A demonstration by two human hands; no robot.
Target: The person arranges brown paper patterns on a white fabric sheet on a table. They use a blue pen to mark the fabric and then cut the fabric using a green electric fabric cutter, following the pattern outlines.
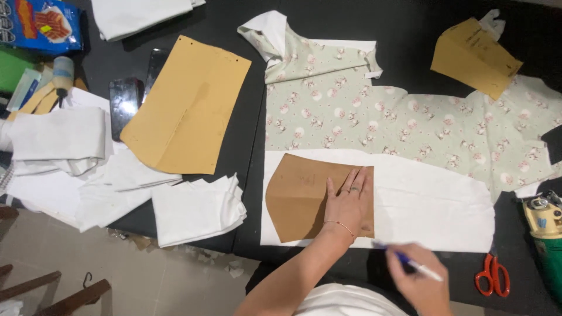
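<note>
My left hand [348, 202] lies flat, fingers spread, on a brown paper pattern piece [295, 196]. That pattern rests on a white fabric strip [433, 202] on the black table [246, 134]. My right hand [420, 281] hovers near the table's front edge, blurred, gripping a blue and white pen [413, 262] just below the white fabric. Above the white strip lies pale green printed fabric [380, 120] with small animal motifs.
A large tan paper pattern [184, 105] lies left of the printed fabric, another tan pattern [474, 55] at the back right. White fabric stacks [196, 208] sit at the left. Red scissors [492, 275] and a yellow-green cutting machine [544, 231] are at the right. A phone [123, 102] lies at the left.
</note>
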